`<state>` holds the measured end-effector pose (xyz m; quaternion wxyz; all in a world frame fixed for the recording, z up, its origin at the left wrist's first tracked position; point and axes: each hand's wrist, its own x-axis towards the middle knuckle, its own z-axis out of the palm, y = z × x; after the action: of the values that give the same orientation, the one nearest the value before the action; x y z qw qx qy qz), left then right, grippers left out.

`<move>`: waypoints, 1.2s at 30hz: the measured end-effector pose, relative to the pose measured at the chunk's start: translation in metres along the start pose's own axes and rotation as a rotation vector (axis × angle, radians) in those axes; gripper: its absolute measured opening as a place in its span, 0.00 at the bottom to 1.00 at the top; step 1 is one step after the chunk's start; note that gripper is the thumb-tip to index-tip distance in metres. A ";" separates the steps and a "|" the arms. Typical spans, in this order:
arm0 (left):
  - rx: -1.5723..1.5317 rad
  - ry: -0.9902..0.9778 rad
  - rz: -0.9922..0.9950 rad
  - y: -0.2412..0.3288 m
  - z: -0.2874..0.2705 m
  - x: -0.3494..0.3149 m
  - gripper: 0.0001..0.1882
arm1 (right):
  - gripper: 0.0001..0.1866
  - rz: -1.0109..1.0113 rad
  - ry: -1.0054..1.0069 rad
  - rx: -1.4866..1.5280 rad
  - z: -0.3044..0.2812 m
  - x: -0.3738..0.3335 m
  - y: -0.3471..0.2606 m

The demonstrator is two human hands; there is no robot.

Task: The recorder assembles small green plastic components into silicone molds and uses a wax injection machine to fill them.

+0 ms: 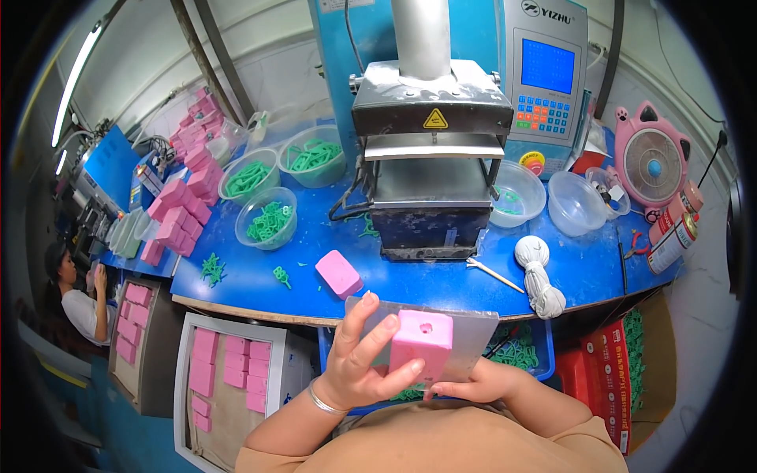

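Observation:
In front of my body, my left hand grips a pink rectangular block, its thumb and fingers along the side. The block's end tilts up toward me and shows a small rough hole. Behind it is a thin grey plate, slanted. My right hand holds this plate at its lower edge; part of the grip is hidden by the plate and block. Another pink block lies on the blue table just beyond my left fingers. A small green piece lies to its left.
A press machine stands mid-table. Clear bowls of green pieces sit left, near stacked pink blocks. To the right lie white gloves, a wooden stick and a spray can. A blue bin is below. A person works far left.

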<state>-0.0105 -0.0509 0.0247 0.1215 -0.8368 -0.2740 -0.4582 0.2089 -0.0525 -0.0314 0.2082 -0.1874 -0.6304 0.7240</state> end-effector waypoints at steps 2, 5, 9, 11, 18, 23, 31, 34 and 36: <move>0.004 0.016 -0.092 -0.003 0.003 -0.003 0.23 | 0.24 0.092 0.012 0.094 0.008 0.002 -0.019; 0.000 -0.198 -0.442 0.000 0.009 0.002 0.25 | 0.31 0.228 0.009 0.347 0.004 0.002 -0.028; -0.148 0.010 -0.603 -0.022 0.003 -0.007 0.29 | 0.34 0.212 -0.053 0.659 -0.007 -0.005 -0.043; -0.050 0.053 -0.616 -0.036 -0.005 -0.010 0.26 | 0.35 0.167 -0.040 0.669 -0.012 -0.007 -0.073; 0.329 -0.419 -0.637 -0.064 0.017 -0.038 0.35 | 0.35 -0.018 0.003 0.761 -0.036 0.007 -0.117; 0.358 -0.372 -0.604 -0.066 0.023 -0.046 0.39 | 0.33 -0.096 0.068 0.813 -0.072 0.032 -0.120; 0.393 -0.355 -0.598 -0.064 0.023 -0.048 0.38 | 0.19 -0.289 0.660 0.542 -0.067 0.058 -0.116; 0.402 -0.355 -0.598 -0.063 0.022 -0.046 0.38 | 0.18 -0.303 0.678 0.299 -0.071 0.061 -0.108; 0.403 -0.362 -0.598 -0.064 0.023 -0.045 0.37 | 0.17 -0.323 0.691 0.273 -0.074 0.065 -0.098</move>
<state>-0.0495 -0.0036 -0.0285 0.0941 -0.7469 -0.6066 -0.2557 0.2003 0.0561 0.0550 0.5417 -0.2890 -0.4428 0.6535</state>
